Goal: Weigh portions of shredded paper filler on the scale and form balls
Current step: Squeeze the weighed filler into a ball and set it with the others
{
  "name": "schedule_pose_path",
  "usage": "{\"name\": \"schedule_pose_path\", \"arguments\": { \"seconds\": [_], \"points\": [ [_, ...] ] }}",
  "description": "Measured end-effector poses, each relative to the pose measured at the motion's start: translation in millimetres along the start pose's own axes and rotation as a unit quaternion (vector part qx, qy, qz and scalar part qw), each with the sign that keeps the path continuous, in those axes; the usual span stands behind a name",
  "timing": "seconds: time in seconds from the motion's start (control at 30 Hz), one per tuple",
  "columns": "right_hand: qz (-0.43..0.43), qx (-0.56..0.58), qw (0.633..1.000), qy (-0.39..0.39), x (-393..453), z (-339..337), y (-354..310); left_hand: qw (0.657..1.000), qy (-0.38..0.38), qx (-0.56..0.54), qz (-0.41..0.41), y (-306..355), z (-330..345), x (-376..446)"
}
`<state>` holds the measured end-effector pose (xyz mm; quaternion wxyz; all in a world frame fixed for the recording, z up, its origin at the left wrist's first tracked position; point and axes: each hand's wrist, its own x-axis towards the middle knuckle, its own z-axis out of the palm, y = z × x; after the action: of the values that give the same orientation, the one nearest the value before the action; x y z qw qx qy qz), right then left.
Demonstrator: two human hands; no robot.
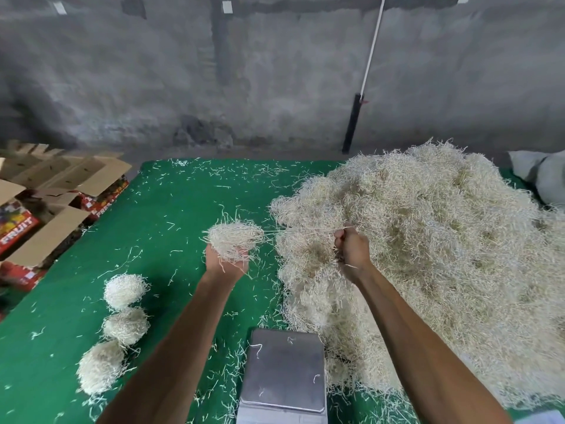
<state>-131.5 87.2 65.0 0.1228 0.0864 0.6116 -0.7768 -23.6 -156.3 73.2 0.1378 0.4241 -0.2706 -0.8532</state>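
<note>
The left hand (226, 261) is cupping a half-formed ball of shredded paper (234, 240), its fingers curling up around the underside. The right hand (351, 249) is closing its fingers on a few strands (302, 230) that are stretching taut leftward to that ball. Just beyond and to the right of the right fingers the big filler heap (428, 255) is lying on the green worktop (171, 209). Below both hands, nearer the person, the scale (286, 371) is sitting with only stray strands on its plate. Three finished balls (125, 325) are lying in a row well left of the left fingers.
</note>
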Motion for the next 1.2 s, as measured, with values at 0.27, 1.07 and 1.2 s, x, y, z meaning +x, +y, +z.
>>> {"name": "schedule_pose_path", "arguments": {
  "seconds": [0.27, 1.07, 1.2],
  "points": [
    [0.081, 0.203, 0.975, 0.049, 9, -1, -22, 0.987, -0.003, -0.154, -0.033, -1, -20, 10],
    [-0.081, -0.367, 0.919, -0.121, -84, 8, 20, 0.955, -0.169, 0.241, 0.017, -54, -53, -61],
    [-0.004, -0.333, 0.901, -0.279, -127, 9, 64, 0.935, -0.221, 0.258, -0.099, -73, -75, -78]
  ]
}}
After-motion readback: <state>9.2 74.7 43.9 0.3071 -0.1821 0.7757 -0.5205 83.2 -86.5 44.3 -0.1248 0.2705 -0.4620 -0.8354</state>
